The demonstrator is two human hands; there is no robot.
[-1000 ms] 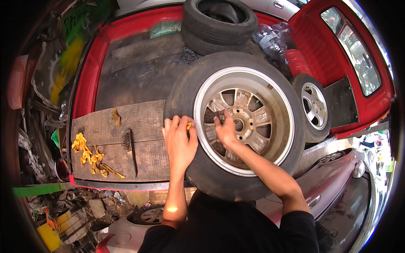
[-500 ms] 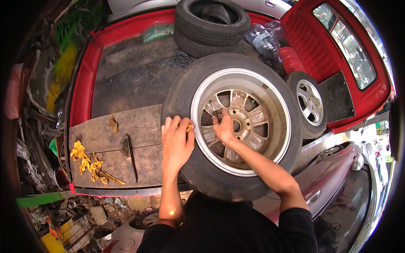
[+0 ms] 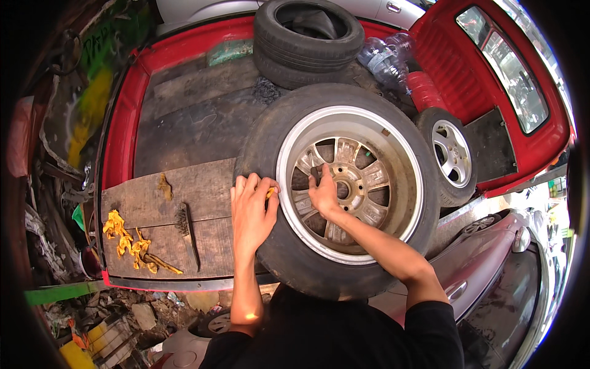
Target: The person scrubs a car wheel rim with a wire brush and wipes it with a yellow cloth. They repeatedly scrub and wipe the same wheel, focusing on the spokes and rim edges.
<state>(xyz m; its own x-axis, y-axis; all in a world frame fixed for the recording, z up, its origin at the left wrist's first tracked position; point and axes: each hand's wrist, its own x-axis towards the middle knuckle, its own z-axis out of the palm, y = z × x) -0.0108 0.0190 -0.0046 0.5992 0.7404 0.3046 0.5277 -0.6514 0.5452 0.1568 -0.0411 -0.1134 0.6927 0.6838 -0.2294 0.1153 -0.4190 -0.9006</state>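
Note:
A large tyre [image 3: 264, 141] on a silver alloy wheel [image 3: 346, 170] leans toward me at the edge of a red truck bed. My left hand [image 3: 253, 209] rests by the tyre's left sidewall, with a small yellow piece [image 3: 269, 193] pinched between thumb and finger. Inside the wheel, my right hand [image 3: 324, 195] reaches to the spokes left of the hub. Its thumb and finger close around something dark, too small to make out. On the boards to the left lie a wire brush [image 3: 187, 230] and crumpled yellow scraps [image 3: 126, 237].
Two stacked tyres [image 3: 307, 43] stand at the far side of the bed. Clear plastic bottles [image 3: 387, 61] and a smaller wheel [image 3: 452, 154] sit to the right. Wooden boards [image 3: 172, 190] cover the bed's near left. A parked car [image 3: 485, 264] stands at the lower right.
The wheel has shifted slightly toward me. My left hand has moved a little left and down with the yellow piece; my right hand stays at the spokes.

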